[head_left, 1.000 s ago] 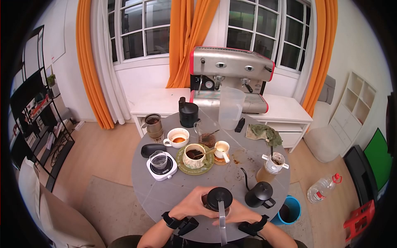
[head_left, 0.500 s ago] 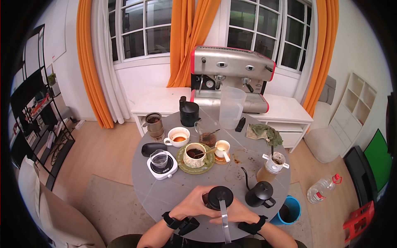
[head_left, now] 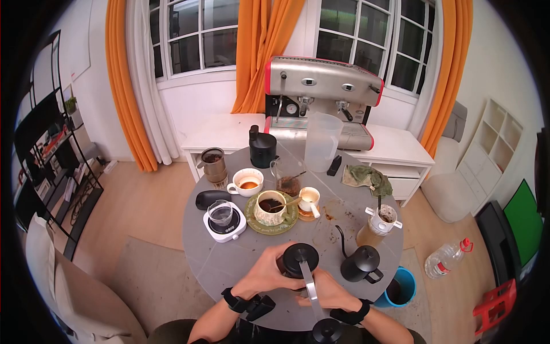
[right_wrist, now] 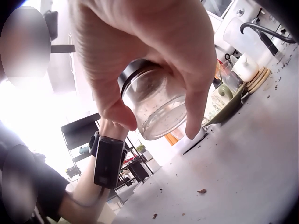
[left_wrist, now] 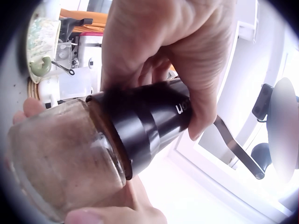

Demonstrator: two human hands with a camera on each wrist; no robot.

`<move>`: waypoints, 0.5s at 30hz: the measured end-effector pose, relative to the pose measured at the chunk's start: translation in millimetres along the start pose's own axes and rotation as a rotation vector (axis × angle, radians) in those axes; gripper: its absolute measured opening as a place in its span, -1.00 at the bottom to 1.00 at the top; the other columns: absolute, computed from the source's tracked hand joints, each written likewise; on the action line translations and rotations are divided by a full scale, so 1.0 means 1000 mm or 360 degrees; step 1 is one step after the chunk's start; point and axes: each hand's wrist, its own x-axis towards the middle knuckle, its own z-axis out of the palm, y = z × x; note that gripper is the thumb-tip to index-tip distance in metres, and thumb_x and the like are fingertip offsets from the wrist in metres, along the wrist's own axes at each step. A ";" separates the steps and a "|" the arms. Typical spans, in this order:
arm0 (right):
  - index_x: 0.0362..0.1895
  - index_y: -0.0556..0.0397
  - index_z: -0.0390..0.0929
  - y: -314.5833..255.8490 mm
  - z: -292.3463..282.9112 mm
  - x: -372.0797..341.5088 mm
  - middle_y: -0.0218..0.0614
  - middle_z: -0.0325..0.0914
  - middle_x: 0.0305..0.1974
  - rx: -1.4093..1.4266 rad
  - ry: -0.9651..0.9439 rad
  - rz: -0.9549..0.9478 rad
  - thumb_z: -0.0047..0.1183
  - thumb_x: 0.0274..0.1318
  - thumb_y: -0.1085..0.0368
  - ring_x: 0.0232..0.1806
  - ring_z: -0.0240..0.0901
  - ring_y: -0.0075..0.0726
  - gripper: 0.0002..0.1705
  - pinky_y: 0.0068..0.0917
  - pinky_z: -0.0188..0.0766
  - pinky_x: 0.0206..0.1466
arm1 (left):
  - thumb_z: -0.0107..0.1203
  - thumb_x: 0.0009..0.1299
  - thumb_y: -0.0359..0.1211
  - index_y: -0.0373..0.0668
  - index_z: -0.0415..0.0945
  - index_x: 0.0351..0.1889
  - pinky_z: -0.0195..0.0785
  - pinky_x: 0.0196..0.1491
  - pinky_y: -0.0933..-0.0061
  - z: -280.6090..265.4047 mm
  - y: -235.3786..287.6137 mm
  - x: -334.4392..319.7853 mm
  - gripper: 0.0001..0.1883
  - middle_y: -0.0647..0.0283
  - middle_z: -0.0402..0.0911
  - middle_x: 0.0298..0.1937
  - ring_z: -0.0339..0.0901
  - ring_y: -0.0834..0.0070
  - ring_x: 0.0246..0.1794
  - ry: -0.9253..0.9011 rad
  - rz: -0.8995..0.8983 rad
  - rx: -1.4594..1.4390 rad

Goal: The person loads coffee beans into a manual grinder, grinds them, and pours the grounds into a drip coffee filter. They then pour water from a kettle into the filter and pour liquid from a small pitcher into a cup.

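A manual coffee grinder [head_left: 300, 260] is held between both hands over the near edge of the round table. My left hand [head_left: 266, 274] grips its black upper body [left_wrist: 145, 126], thumb and fingers curled round it. Lower down, my right hand [head_left: 326, 291] wraps the clear glass jar [right_wrist: 161, 105], whose inside is hazy with a few specks. A metal crank [left_wrist: 236, 144] with a black knob [head_left: 327, 331] sticks out from the top toward the person. The jar's base is tilted, close over the tabletop in the right wrist view.
A black gooseneck kettle [head_left: 361, 264] stands to the right, near a dripper on a server [head_left: 375, 226]. Ahead are a cup on a green plate [head_left: 281, 228], a white cup [head_left: 246, 182] and a small scale [head_left: 225, 230]. Coffee crumbs [right_wrist: 202, 191] dot the table [head_left: 229, 269].
The head view has tipped down slightly. Both hands keep their grip on the grinder, its top shifted a little left. The crank's end has swung right, and its knob now shows more.
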 end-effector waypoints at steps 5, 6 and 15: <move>0.18 0.20 0.22 0.001 -0.004 0.002 0.04 0.52 -0.07 -0.0064 -0.0082 0.0075 0.39 -0.33 0.16 -0.01 0.50 0.15 -0.07 -0.22 0.42 0.07 | 0.38 -0.13 -0.48 -0.24 0.54 -0.16 0.37 0.05 0.47 -0.001 0.004 -0.002 -0.51 0.28 0.64 -0.17 0.54 0.56 -0.13 -0.0011 0.0021 0.0063; 0.16 0.22 0.24 -0.002 -0.004 0.002 0.04 0.54 -0.10 -0.0037 -0.0057 0.0155 0.40 -0.33 0.15 -0.03 0.51 0.17 -0.08 -0.20 0.43 0.04 | 0.38 -0.13 -0.48 -0.24 0.54 -0.16 0.38 0.04 0.46 -0.001 0.006 -0.002 -0.51 0.28 0.65 -0.17 0.54 0.56 -0.13 0.0005 0.0047 0.0085; -0.08 0.19 0.33 0.008 0.008 -0.004 -0.12 0.63 -0.25 -0.0393 0.0434 0.0149 0.48 -0.40 0.18 -0.18 0.62 -0.16 -0.24 -0.36 0.51 -0.08 | 0.43 -0.12 -0.47 -0.23 0.49 -0.13 0.39 0.04 0.43 -0.012 0.002 -0.001 -0.47 0.24 0.65 -0.16 0.56 0.52 -0.12 -0.0007 0.0094 0.0078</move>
